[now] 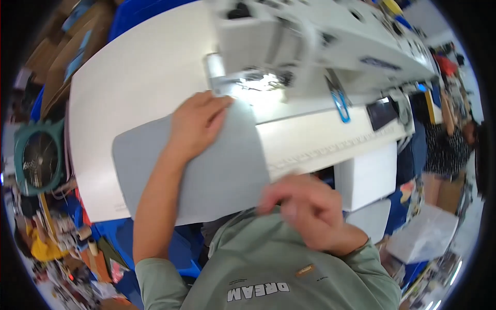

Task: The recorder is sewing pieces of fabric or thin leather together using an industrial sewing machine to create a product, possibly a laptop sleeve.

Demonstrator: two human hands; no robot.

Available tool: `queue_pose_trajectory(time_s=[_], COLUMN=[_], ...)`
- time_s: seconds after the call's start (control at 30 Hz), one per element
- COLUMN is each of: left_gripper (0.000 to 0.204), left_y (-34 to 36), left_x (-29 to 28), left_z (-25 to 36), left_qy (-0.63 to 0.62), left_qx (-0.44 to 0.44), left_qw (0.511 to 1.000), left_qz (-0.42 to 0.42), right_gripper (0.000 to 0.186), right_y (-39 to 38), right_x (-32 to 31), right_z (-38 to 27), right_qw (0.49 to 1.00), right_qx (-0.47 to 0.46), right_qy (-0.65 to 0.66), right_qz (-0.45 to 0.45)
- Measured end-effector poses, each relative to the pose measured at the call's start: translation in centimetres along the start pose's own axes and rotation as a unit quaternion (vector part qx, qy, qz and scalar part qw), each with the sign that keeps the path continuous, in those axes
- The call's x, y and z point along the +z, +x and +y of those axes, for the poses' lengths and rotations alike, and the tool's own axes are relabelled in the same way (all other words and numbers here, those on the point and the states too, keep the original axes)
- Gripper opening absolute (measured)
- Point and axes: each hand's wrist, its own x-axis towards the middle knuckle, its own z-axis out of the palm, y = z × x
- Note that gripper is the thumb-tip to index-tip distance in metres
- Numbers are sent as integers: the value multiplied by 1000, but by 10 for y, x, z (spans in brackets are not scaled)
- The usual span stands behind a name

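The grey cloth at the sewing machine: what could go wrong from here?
The left hand is close to the lit stitching area of the sewing machine; if the machine ran, fingers might get hurt.

The grey cloth might skew, since only that hand presses on it; the right hand, blurred, appears off it.

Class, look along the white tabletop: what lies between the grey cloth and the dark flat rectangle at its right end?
Blue snips lie between the grey cloth and the dark rectangle, as the head view shows.
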Motion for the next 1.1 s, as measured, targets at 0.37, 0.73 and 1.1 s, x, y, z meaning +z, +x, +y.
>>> queue_pose_trajectory(time_s=[0.37,0.73,1.1], left_gripper=[20,27,27], left_y=[-4,-2,15], left_x=[-6,9,-2], left_z=[4,6,7], left_qy=[-212,-104,-106], left_qx=[-129,-112,-92], left_qw=[969,988,988], left_qz=[-10,21,-56], right_gripper=[26,56,43], right_y=[-6,6,6], right_x=[-4,23,24], right_z=[4,81,92], right_qw=[976,959,947], right_qx=[-201,89,74], right_qy=[-80,-210,-284], right_qz=[7,166,132])
